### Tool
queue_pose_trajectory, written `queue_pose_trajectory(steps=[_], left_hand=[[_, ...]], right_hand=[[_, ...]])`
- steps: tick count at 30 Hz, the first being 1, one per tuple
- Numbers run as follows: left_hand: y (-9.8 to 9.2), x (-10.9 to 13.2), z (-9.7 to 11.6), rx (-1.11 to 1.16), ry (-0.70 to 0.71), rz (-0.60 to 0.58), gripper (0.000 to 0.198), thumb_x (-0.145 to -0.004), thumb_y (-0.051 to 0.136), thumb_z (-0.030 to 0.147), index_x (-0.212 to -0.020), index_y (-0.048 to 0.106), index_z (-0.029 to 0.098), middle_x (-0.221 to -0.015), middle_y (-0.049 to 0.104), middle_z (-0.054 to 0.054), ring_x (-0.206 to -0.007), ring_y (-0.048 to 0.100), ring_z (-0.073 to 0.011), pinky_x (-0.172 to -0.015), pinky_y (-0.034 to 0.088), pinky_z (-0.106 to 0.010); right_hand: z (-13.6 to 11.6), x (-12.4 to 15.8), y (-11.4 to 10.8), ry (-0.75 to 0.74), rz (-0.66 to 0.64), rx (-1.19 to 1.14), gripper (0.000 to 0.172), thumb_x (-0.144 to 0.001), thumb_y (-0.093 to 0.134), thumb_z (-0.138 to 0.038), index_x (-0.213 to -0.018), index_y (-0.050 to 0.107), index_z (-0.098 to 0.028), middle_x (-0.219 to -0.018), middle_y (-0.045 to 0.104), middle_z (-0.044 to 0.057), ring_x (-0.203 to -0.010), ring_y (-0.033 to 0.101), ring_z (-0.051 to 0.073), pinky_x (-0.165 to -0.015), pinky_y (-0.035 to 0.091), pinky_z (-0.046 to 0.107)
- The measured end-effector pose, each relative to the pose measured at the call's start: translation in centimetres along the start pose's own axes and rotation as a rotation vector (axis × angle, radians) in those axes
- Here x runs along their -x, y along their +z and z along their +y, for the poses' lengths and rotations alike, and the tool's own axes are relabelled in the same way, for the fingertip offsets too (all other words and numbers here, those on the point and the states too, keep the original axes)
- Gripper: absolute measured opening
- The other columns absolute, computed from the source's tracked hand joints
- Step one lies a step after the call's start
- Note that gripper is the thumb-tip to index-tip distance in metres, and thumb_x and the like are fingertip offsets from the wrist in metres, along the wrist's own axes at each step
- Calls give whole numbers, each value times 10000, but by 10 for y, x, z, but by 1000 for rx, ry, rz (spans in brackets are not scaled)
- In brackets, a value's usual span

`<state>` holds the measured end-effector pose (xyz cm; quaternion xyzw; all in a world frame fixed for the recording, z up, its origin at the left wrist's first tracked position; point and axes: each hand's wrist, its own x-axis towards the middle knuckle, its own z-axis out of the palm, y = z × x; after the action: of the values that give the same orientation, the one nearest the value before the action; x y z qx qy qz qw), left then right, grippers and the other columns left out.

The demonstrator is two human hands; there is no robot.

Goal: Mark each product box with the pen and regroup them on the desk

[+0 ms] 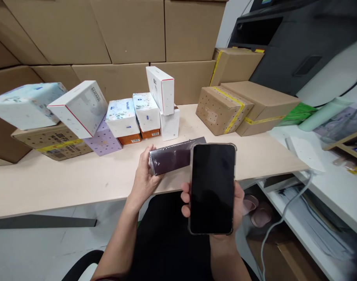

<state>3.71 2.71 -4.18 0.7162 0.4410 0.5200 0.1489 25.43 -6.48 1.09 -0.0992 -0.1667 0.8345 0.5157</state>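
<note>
My left hand [145,171] is closed around the left end of a dark box in shiny clear wrap [172,158], held tilted over the front of the wooden table. In my right hand [238,201] is a smartphone [213,189] in a clear case, upright with its dark screen facing me. Fingertips wrap round the phone's left edge, and the thumb side is at its right. The phone covers the right end of the dark box. Behind the box stands a white box [169,125] with another white box [161,89] resting on top.
Tissue packs [122,117] sit on orange boxes at the table's [114,179] back. At left, a tissue pack [29,105] and a white box [80,107] lie on other boxes. Taped cartons [222,111] stand at right, beside a white shelf [336,183] with a cable [284,218].
</note>
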Motion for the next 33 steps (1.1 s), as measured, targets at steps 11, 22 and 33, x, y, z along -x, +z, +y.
queue_pose_trajectory(steps=[11,22,33], left_hand=[[-1,4,6,46,-43,-40,832,-897,729,286,-1604,296,361,-1520,514,-135,-1288,626,-286,-1080,543,-503],[-3,2,8,36,-32,-45,814,-894,727,288,-1597,319,349,-1513,517,-133,-1336,600,-302,-1115,527,-520],[-4,3,7,61,-40,-53,809,-897,740,332,-1593,330,353,-1522,512,-128,-1369,580,-306,-1153,504,-533]], right_hand=[[17,-17,-1,111,-131,0,795,-812,512,-801,-1210,727,-147,-1141,789,163,-847,720,239,-704,562,363],[18,-17,-9,119,29,-44,698,-826,503,-746,-1137,726,-162,-1112,796,159,-816,707,256,-631,566,378],[16,-19,-7,142,-25,-70,707,-807,554,-695,-1201,715,-131,-1138,784,148,-868,724,244,-706,592,373]])
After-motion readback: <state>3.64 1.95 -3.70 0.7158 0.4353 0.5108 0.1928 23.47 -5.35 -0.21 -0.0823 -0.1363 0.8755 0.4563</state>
